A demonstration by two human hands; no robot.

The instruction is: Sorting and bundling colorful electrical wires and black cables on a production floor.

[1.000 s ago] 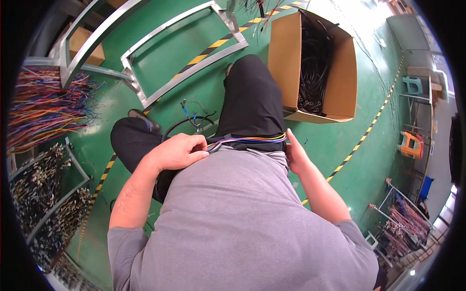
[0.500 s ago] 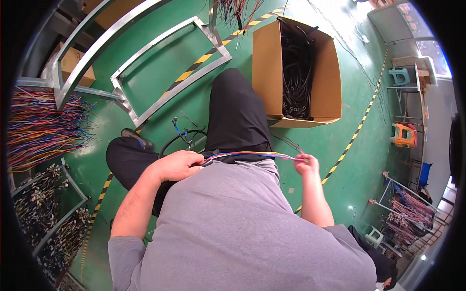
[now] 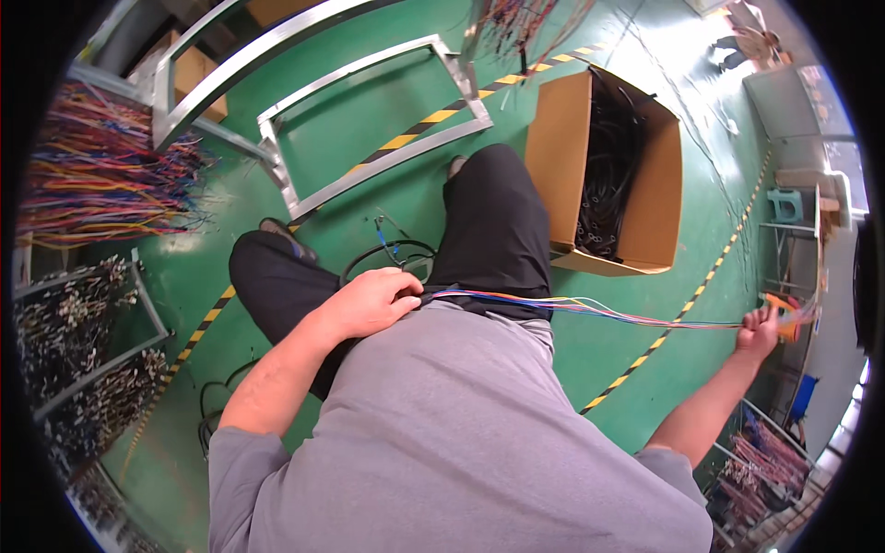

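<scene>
A thin bundle of coloured wires [image 3: 590, 311], red, blue, yellow and white among them, runs across my lap and out to the right. My left hand [image 3: 373, 300] is closed on its left end at my waist; what lies under the fingers is hidden. Far out to the right, my right hand [image 3: 759, 334] grips the same bundle with closed fingers, and loose ends stick out beyond it. Between the two hands the wires are stretched nearly straight, slightly fanned in the middle. A black tube [image 3: 392, 247] lies in loops between my legs, just beyond my left hand.
An open cardboard box [image 3: 558, 161] of black tubes with ring ends stands beyond my right knee. Ahead is a metal frame [image 3: 369, 184] on the green floor. Racks of coloured wires [image 3: 111, 175] and connector-ended cables [image 3: 74, 313] stand at left. A teal stool [image 3: 785, 205] is far right.
My right hand has moved far out to the right, drawing out a much longer stretch of wires. My left hand stays closed at my waist. The view has shifted.
</scene>
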